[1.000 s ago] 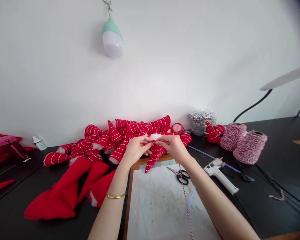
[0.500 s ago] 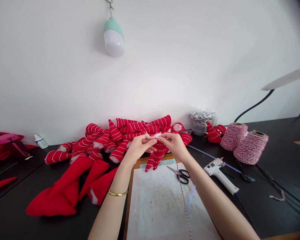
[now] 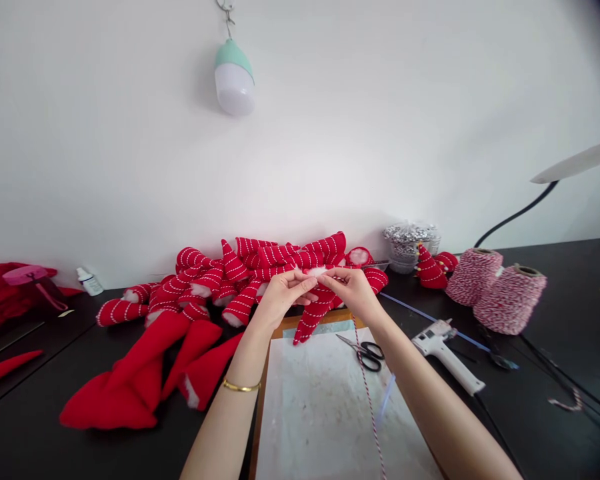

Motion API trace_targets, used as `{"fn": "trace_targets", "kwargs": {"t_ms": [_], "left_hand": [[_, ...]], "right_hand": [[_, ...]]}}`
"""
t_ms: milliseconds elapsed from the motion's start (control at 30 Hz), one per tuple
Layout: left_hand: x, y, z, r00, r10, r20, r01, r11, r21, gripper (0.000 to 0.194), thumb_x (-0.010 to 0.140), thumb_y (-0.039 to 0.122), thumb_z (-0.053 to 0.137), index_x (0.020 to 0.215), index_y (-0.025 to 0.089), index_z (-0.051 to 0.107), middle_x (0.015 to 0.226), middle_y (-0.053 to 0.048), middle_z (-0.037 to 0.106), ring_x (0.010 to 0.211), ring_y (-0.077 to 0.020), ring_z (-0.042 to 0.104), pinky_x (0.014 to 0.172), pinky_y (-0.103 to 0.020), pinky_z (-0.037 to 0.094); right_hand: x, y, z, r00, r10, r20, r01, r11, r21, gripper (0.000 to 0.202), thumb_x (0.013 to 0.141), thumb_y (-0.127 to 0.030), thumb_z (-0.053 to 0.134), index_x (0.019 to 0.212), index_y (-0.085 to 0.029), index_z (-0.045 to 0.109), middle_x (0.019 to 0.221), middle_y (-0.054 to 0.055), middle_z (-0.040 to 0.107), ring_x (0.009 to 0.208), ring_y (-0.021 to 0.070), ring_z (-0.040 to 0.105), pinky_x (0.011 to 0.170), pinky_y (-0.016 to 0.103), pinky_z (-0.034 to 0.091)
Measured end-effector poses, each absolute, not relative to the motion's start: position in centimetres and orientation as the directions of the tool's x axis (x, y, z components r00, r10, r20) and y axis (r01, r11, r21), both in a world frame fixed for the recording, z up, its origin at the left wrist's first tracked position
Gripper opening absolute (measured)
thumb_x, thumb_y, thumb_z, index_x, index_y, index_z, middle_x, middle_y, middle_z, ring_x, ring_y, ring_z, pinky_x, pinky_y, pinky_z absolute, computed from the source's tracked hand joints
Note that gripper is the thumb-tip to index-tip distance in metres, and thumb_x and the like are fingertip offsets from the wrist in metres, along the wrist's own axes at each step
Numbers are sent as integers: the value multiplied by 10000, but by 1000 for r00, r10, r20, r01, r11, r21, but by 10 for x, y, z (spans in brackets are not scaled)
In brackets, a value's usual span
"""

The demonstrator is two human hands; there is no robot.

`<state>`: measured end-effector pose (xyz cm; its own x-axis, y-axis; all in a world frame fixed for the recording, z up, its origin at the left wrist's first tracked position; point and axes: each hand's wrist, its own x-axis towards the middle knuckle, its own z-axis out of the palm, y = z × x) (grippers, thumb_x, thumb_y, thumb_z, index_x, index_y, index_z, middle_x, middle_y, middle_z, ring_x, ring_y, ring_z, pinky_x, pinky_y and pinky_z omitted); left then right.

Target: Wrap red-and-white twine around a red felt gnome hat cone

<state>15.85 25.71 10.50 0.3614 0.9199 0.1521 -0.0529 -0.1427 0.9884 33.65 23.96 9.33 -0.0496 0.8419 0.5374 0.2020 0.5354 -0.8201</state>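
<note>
Both my hands meet above the far edge of the work board. My left hand (image 3: pixel 284 293) and my right hand (image 3: pixel 351 288) pinch the rim of a red stuffed cone with white stitched stripes (image 3: pixel 310 322). White stuffing (image 3: pixel 317 271) shows at its open end between my fingertips, and its point hangs down. From beneath my right hand a red-and-white twisted cord (image 3: pixel 366 387) trails toward me over the white sheet (image 3: pixel 315 407). Black-handled scissors (image 3: pixel 367 353) lie on the sheet, below my right wrist.
Behind my hands lies a pile of striped red cones (image 3: pixel 200 280). Plain red cones (image 3: pixel 130 387) lie left. On the right are a glue gun (image 3: pixel 447 353), two cord spools (image 3: pixel 510 300), a finished red figure (image 3: pixel 430 268), a tub of silver tinsel (image 3: pixel 407 247) and a lamp (image 3: pixel 575 163).
My hands keep their pinch on the cone, whose hanging part has turned slightly, showing one point instead of two. The whole view has shifted a little, with things appearing farther right.
</note>
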Motion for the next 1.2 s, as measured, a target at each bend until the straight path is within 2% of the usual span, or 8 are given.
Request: {"fn": "trace_targets", "kwargs": {"t_ms": [133, 267, 500, 667, 1000, 1200], "left_hand": [[160, 258, 104, 352, 920, 172, -42, -168, 985, 319, 701, 417, 818, 814, 153, 678, 767, -33, 729, 651, -142, 699, 569, -210, 527], [164, 258, 102, 308, 933, 187, -36, -185, 982, 332, 673, 434, 828, 748, 154, 667, 672, -25, 702, 643, -156, 694, 573, -223, 527], [170, 257, 99, 268, 942, 204, -92, -186, 978, 358, 627, 437, 853, 745, 145, 682, 673, -12, 689, 627, -147, 682, 583, -235, 531], [170, 259, 97, 274, 939, 210, -120, -184, 976, 327, 655, 413, 841, 756, 142, 687, 676, -12, 692, 639, -141, 684, 566, -214, 518], [172, 259, 94, 279, 937, 212, -160, -172, 972, 309, 671, 398, 830, 748, 149, 664, 694, -21, 705, 660, -149, 694, 590, -227, 519], [176, 261, 92, 272, 942, 195, -241, -130, 962, 355, 618, 404, 868, 745, 154, 650, 676, 1, 686, 647, -132, 675, 570, -209, 496]], "right_hand": [[336, 240, 92, -43, 840, 542, 230, 536, -812, 291, 859, -413, 641, 769, -155, 740, 688, 37, 694, 607, 152, 543, 560, 267, 389], [335, 240, 91, -35, 847, 530, 207, 525, -826, 289, 855, -417, 649, 767, -151, 719, 677, 29, 679, 596, 144, 537, 554, 262, 391], [336, 240, 93, -25, 855, 517, 192, 512, -837, 285, 838, -417, 663, 766, -146, 711, 690, 38, 682, 626, 154, 559, 585, 269, 412], [336, 240, 94, -22, 855, 519, 195, 513, -836, 304, 838, -432, 661, 746, -145, 701, 668, 31, 667, 598, 144, 536, 558, 263, 396], [334, 239, 95, 22, 875, 484, 117, 479, -870, 318, 778, -479, 721, 754, -164, 689, 723, 44, 686, 651, 165, 588, 593, 274, 451], [333, 238, 96, 33, 913, 406, -9, 407, -914, 382, 742, -542, 733, 740, -169, 653, 588, -9, 580, 501, 106, 458, 438, 232, 322]]}}
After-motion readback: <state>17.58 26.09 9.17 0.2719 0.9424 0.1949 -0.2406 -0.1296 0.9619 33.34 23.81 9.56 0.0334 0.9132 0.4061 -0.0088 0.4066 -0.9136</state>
